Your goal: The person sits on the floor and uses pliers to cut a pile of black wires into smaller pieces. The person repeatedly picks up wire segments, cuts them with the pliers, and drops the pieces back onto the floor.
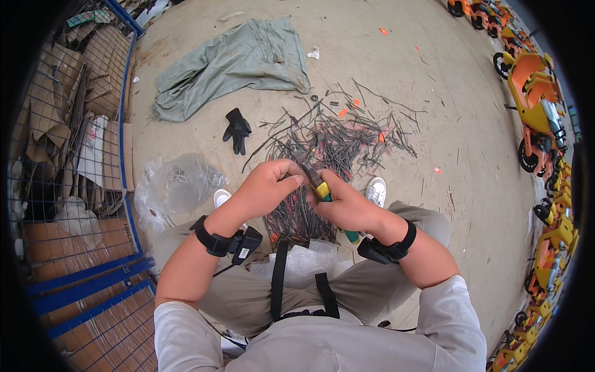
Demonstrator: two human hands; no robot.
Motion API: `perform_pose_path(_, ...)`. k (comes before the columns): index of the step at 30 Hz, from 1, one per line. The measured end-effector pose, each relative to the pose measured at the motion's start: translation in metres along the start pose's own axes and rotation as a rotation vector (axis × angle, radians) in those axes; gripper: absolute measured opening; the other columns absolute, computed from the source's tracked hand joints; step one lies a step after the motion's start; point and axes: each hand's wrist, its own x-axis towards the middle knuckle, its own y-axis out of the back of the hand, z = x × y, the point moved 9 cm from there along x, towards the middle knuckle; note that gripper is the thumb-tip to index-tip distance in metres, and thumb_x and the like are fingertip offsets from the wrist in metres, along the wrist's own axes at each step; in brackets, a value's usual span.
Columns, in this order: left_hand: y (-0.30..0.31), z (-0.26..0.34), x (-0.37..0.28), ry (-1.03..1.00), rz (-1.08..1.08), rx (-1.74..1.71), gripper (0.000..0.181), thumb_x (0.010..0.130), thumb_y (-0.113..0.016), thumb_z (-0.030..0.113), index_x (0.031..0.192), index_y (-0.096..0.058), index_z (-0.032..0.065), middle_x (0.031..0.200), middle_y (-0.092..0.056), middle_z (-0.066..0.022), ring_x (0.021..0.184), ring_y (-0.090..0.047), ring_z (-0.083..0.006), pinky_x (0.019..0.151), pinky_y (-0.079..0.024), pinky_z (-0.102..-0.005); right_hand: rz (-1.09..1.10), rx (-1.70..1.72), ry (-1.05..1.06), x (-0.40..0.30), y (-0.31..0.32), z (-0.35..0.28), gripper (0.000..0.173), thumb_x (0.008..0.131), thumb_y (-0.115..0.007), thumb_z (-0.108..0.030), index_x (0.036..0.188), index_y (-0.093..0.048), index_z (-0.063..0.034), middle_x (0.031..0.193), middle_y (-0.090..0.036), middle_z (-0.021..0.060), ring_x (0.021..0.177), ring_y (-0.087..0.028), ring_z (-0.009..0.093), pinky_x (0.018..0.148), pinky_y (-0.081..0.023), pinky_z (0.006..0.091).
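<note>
My right hand (346, 204) is closed around a pair of pliers (320, 188) with yellow and green handles. Their dark metal jaws point up and to the left, away from me. Beside the jaws is my left hand (265, 188), its fingers curled and thumb bent in. A bit of something dark shows by its fingers, but whether it is gripped is unclear. Below both hands, between my feet, lies a large heap of short dark cable pieces (302, 216), with pinkish-red strands among them. More cut pieces are scattered beyond the pliers.
A black work glove (237, 130) and a greenish woven sack (237, 65) lie on the concrete floor ahead. Clear plastic film (179, 183) is at the left. A blue wire-mesh cage (123, 116) holds flattened cardboard. Yellow-orange ride-on motorbikes (534, 107) line the right side. Bubble wrap (302, 265) lies before my lap.
</note>
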Motion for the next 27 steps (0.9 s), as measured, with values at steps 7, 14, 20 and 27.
perform_pose_path(7, 0.001, 0.006, -0.004, 0.002, -0.002, 0.14, 0.015, 0.092, -0.057, 0.012, 0.098, -0.063, -0.0014, 0.09, -0.064, -0.0018, 0.079, -0.052, -0.0052, 0.069, -0.042, -0.0222, 0.013, -0.078, 0.084, 0.001, 0.006, 0.001, 0.042, 0.082, -0.054, -0.002, 0.121, -0.039, 0.0025, 0.094, -0.057, 0.0139, 0.086, -0.056, 0.021, 0.075, -0.045, 0.0327)
perform_pose_path(14, 0.003, 0.011, -0.006, -0.027, 0.038, 0.136, 0.015, 0.092, -0.058, 0.013, 0.096, -0.064, -0.0007, 0.078, -0.058, 0.0033, 0.069, -0.045, -0.0028, 0.061, -0.038, -0.0207, -0.048, -0.062, 0.045, -0.003, 0.002, 0.0, 0.041, 0.08, -0.053, -0.001, 0.119, -0.04, 0.0016, 0.092, -0.057, 0.0147, 0.086, -0.057, 0.023, 0.075, -0.045, 0.0338)
perform_pose_path(20, 0.003, 0.008, -0.006, 0.004, 0.036, 0.15, 0.015, 0.092, -0.059, 0.013, 0.095, -0.064, -0.0007, 0.077, -0.056, 0.0041, 0.069, -0.044, -0.0028, 0.06, -0.037, -0.0207, -0.024, -0.098, 0.047, -0.002, 0.001, 0.0, 0.04, 0.078, -0.052, 0.001, 0.117, -0.042, 0.0006, 0.089, -0.056, 0.0121, 0.084, -0.055, 0.021, 0.075, -0.045, 0.0332)
perform_pose_path(27, 0.008, 0.014, -0.001, -0.077, 0.082, 0.074, 0.017, 0.091, -0.058, 0.013, 0.094, -0.065, -0.0024, 0.082, -0.061, -0.0007, 0.076, -0.051, -0.0067, 0.069, -0.042, -0.023, 0.072, -0.051, 0.056, 0.003, 0.016, -0.001, 0.039, 0.075, -0.056, 0.002, 0.113, -0.048, -0.0003, 0.09, -0.055, 0.0103, 0.083, -0.053, 0.017, 0.073, -0.045, 0.0307)
